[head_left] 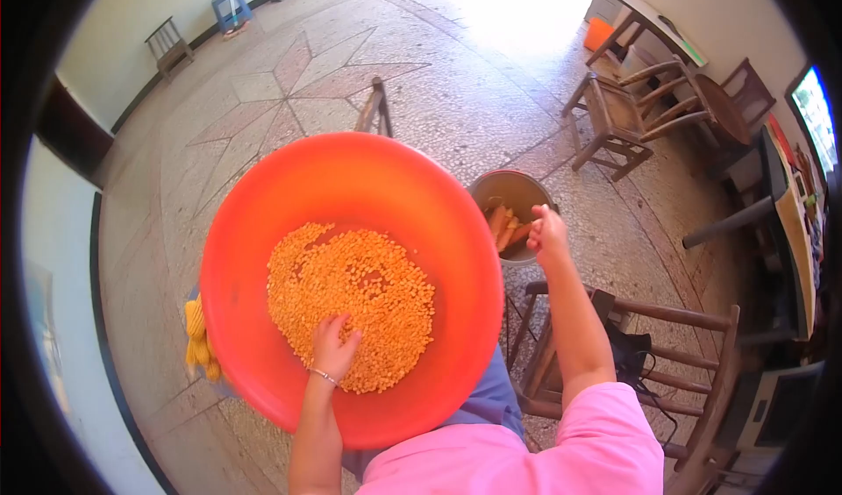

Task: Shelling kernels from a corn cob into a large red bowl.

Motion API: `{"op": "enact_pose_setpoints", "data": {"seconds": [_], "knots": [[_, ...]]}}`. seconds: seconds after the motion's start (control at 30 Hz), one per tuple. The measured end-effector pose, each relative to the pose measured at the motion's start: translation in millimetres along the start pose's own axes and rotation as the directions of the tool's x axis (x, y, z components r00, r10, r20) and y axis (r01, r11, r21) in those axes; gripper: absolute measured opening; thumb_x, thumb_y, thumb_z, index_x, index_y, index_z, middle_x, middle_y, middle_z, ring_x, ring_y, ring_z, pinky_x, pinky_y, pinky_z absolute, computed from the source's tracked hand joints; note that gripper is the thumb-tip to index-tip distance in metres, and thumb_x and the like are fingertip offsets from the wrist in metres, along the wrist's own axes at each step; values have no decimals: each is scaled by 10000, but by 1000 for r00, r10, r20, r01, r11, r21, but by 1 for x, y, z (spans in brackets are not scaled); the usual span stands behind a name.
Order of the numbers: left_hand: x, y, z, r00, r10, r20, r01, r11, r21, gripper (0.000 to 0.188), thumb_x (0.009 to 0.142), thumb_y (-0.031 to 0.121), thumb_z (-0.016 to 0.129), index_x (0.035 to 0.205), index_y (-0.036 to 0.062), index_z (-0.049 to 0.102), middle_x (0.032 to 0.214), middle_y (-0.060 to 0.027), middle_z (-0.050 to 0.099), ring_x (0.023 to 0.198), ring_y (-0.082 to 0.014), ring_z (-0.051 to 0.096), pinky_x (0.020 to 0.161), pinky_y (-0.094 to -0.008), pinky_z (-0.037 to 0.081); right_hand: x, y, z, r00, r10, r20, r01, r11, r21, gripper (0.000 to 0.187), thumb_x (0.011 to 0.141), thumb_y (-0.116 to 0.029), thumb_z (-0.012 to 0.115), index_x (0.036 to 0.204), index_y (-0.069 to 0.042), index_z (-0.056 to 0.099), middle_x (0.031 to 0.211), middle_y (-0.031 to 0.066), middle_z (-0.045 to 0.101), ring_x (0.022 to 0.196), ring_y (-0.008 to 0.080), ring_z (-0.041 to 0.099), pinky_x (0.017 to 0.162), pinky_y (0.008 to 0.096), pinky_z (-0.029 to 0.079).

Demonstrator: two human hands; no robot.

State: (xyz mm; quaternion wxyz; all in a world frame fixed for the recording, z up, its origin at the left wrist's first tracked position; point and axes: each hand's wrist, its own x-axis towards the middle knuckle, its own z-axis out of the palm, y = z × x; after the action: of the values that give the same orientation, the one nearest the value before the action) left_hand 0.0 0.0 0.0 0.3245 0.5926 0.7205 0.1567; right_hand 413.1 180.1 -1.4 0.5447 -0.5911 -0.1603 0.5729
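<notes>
A large orange-red basin (230,232) rests over my lap, with a bed of loose yellow corn kernels (386,302) on its bottom. My left hand (333,346), with a bracelet at the wrist, lies on the near side of the kernels; its fingers are apart and hold no cob. To the right of the basin, a bucket (484,183) holds several orange-brown, bare-looking corn cobs (504,225). Over the bucket's right rim is my right hand (548,235), its fingers curled closed. Whatever they hold, if anything, is hidden.
Several yellow corn ears (198,337) show beside the basin's left edge. A wooden chair (675,355) with a dark bag and cord stands close by my right arm. Another wooden chair (614,113) is farther right. Part of a wooden frame (375,109) rises behind the basin.
</notes>
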Motion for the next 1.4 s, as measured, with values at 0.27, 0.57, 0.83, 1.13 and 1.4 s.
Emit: {"op": "enact_pose_setpoints", "data": {"seconds": [0.27, 0.57, 0.83, 1.13, 1.4], "knots": [[-7, 17, -18, 990, 126, -58, -135, 975, -175, 418, 848, 253, 574, 1194, 27, 514, 1197, -201, 486, 1125, -334, 456, 952, -373, 376, -121, -29, 151, 782, -170, 600, 319, 936, -149, 161, 927, -147, 460, 994, -22, 537, 636, -9, 467, 504, 56, 420, 444, 206, 365], [-80, 49, -107, 850, 176, -497, -315, 925, -211, 275, 856, 97, 550, 1120, 21, 566, 1128, -151, 553, 1050, -272, 538, 935, -343, 398, -130, 132, 235, 348, 194, 917, 925, 89, -369, 517, 849, -348, 571, 1239, -22, 473, 1208, 228, 493, 1137, 323, 470, 946, 408, 392], [-139, -75, -102, 527, -366, -767, -191, 829, -526, 195, 840, 38, 544, 1020, 10, 613, 996, -85, 618, 923, -143, 575, 805, -267, 451, -218, 181, 219, 92, 340, 936, 989, -138, -47, 595, 787, -457, 584, 1260, -118, 462, 1397, 169, 284, 1293, 365, 229, 1021, 582, 204], [-128, -179, -43, 524, -728, -443, 85, 562, -823, 211, 823, 72, 551, 1008, 0, 623, 951, -78, 649, 858, -148, 607, 768, -268, 473, -174, 175, 205, -147, 242, 959, 936, -279, 214, 396, 766, -374, 612, 1055, -109, 551, 1323, 127, 395, 1247, 324, 319, 1004, 596, 206], [-96, -215, -43, 497, -632, -595, 155, 739, -656, 245, 769, 80, 566, 998, 12, 618, 912, -121, 619, 833, -208, 599, 750, -306, 472, -194, 175, 195, -47, 173, 984, 951, -292, 97, 412, 767, -373, 606, 1088, -121, 550, 1301, 117, 417, 1210, 327, 351, 982, 577, 235]]}}
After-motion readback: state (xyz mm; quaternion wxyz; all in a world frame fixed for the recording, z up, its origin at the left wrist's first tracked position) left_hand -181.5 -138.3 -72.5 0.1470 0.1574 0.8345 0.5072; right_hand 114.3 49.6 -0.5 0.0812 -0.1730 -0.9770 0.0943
